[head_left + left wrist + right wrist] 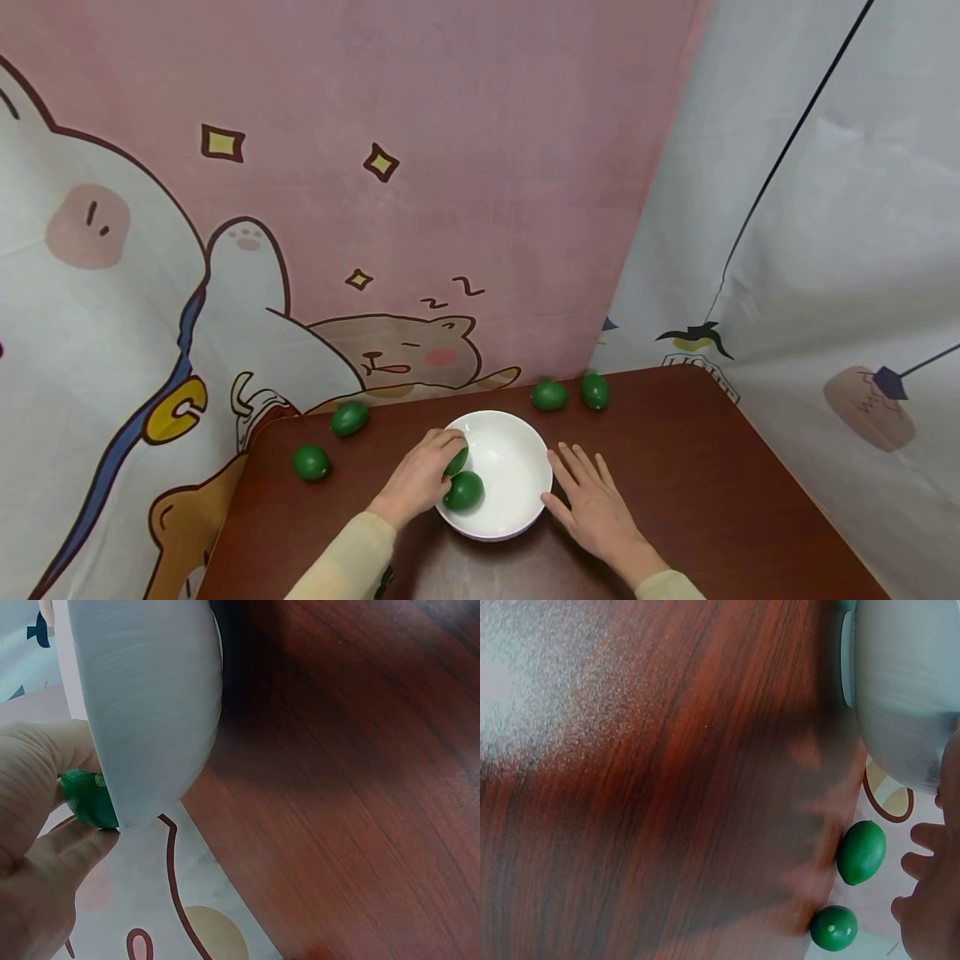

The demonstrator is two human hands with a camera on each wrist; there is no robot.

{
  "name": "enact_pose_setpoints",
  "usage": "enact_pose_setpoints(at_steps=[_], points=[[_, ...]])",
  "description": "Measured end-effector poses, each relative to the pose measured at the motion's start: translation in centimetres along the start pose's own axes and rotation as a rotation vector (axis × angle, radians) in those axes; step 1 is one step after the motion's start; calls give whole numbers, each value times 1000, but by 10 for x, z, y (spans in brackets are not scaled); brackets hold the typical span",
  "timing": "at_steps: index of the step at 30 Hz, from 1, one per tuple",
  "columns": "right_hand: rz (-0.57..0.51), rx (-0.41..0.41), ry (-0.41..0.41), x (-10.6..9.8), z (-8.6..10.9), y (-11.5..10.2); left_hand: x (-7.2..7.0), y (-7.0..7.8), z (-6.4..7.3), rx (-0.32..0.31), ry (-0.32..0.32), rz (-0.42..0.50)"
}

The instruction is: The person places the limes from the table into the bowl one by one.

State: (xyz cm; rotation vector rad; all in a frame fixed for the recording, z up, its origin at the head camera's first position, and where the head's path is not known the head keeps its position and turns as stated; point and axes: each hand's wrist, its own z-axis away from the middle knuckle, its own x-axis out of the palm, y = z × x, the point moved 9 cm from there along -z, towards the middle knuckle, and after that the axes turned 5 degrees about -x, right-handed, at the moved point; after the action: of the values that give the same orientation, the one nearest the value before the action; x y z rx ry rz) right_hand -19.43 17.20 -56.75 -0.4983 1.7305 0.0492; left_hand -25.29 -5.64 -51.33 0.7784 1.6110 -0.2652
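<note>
A white bowl (517, 475) stands on the brown table. At its left rim my left hand (420, 475) grips a green lime (458, 461) between thumb and fingers; the left wrist view shows this lime (86, 799) partly behind the bowl's edge. Inside the bowl, on the left, lies another lime (463, 491), close to the left thumb. My right hand (596, 508) is at the bowl's right side, fingers spread and fairly straight, thumb and index fingertip right at the rim. It holds nothing.
Two limes, one (550, 396) beside the other (595, 391), lie at the table's back edge. On the left are a lime (349, 418) and a nearer one (311, 462). A dark green thing (385, 578) shows partly behind the left sleeve. A printed cloth (525, 167) hangs behind the table.
</note>
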Motion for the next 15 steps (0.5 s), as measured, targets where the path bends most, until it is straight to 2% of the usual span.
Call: enact_pose_setpoints(at_steps=[7,15], points=[[4,5,-7,1,0,0,9,0,-5,10,-66,-50],[-7,0,7,0,0,0,16,6,-9,64,-93,-112]])
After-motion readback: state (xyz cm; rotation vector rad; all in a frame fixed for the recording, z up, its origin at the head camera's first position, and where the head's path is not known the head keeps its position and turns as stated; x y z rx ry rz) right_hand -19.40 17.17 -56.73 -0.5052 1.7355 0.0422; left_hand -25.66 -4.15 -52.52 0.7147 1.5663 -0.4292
